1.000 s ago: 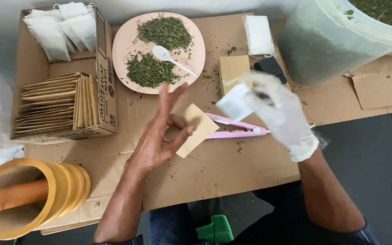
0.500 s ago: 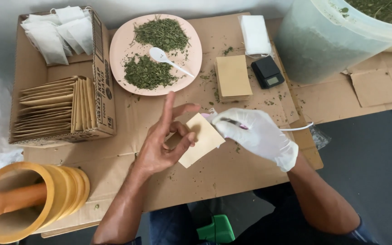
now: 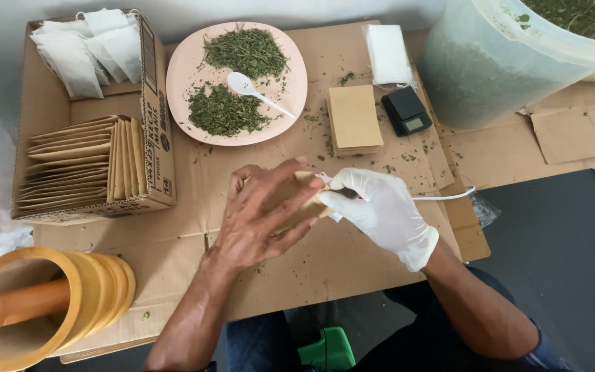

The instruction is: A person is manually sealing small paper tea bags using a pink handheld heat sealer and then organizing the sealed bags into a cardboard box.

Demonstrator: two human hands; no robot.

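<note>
Both hands closed together since 0.5 s ago: left hand [image 3: 259,217] covers tan envelope [image 3: 309,204] at frame centre, fingers curled; gloved right hand [image 3: 380,210] grips its right edge (partly hidden).

Left hand [image 3: 259,217] hides most of the tan envelope [image 3: 309,204]

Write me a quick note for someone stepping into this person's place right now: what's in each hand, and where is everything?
Left hand, bare: fingers spread over a tan envelope, holding it.
Right hand, white glove: pinching the envelope's right edge, with a pink tool underneath; a white cord trails right.
Plate of dried herb with a white spoon sits behind.
Done: envelopes stand filed in the box, white sachets behind them.
Left: an envelope stack beside the scale; herb tub far right.
</note>
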